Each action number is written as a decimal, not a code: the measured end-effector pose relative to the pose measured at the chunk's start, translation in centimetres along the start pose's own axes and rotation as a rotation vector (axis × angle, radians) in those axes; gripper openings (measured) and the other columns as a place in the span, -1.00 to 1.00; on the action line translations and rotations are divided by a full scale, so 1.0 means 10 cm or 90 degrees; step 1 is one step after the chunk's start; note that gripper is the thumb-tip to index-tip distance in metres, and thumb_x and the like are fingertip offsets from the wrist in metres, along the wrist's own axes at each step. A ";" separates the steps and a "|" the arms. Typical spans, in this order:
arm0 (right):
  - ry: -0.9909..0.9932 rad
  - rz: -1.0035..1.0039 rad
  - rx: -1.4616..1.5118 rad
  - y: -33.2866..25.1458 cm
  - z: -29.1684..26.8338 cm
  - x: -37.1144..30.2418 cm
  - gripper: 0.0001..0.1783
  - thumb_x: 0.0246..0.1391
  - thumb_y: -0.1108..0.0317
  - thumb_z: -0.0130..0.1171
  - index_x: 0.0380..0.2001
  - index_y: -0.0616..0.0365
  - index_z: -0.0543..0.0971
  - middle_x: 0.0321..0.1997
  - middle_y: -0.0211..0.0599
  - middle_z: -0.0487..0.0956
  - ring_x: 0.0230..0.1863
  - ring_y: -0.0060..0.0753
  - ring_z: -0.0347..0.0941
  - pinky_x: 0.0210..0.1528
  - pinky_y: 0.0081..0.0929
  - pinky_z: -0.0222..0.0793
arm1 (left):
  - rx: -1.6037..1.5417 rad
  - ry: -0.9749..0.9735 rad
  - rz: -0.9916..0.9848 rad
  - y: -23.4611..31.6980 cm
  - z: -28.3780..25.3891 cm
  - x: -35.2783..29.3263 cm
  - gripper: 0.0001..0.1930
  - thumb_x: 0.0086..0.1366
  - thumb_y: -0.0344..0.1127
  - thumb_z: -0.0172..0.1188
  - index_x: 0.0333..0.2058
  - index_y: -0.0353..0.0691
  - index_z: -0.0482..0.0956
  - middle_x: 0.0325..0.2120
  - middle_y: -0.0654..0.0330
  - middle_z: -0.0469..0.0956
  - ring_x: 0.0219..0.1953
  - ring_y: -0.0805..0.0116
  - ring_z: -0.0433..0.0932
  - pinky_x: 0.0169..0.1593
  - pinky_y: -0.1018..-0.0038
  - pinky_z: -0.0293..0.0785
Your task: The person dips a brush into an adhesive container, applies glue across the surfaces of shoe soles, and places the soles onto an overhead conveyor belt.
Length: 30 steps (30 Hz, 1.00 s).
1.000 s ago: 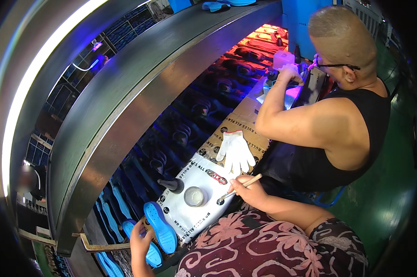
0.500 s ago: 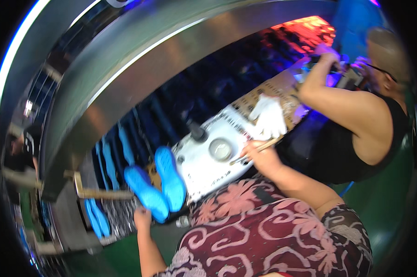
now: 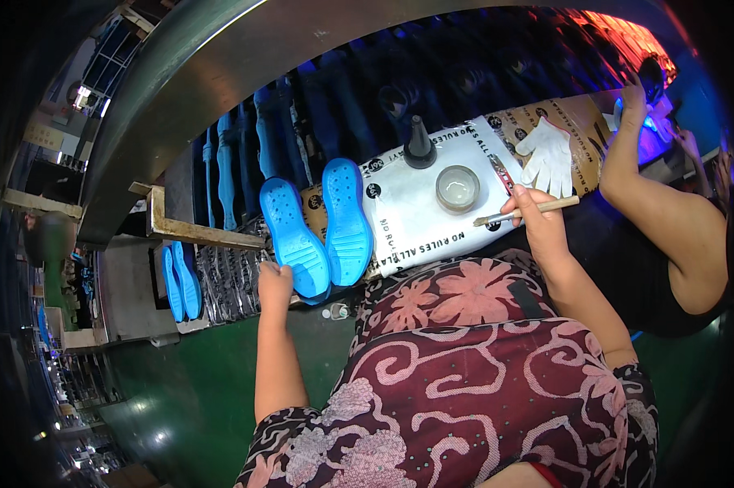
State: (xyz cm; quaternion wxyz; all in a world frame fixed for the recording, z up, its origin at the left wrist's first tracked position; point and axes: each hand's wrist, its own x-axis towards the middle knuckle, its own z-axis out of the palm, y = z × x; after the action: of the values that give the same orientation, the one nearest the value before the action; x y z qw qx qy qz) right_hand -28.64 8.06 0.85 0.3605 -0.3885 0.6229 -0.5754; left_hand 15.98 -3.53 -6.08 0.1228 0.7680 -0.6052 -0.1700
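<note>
The brush has moved nearer the round bowl since the earlier frame. The right hand grips its wooden handle. The left hand curls at the heel of the left blue sole, its hold unclear; the right blue sole lies alongside, beside the white sheet.

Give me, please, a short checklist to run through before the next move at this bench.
1. Brush in hand: ok, the right hand grips its handle.
2. Small bowl upright: ok.
3. Left blue sole and right blue sole ridged face up: ok.
4. Left hand gripping the left blue sole: cannot tell, it is at the edge.
5. Hands gloved: not ok, both are bare; a white glove lies on the cardboard.
</note>
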 end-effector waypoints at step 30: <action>-0.093 -0.517 -0.268 -0.53 0.23 0.03 -0.75 0.01 0.34 0.14 -0.71 0.10 0.54 -0.70 -0.37 0.42 -0.59 -0.27 0.32 -0.32 -0.40 0.22 | -0.689 -0.101 0.395 2.27 -0.02 -1.11 -0.60 0.01 -0.59 0.12 -0.11 -0.42 0.33 -0.23 0.08 0.48 -0.20 0.37 0.49 -0.06 0.49 0.38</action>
State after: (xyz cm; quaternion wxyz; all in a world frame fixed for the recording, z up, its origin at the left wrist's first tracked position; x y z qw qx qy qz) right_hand -26.32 6.63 5.96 0.0620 -0.7053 0.4963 -0.5023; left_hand -6.44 1.89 4.32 0.4921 0.3707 -0.6355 -0.4653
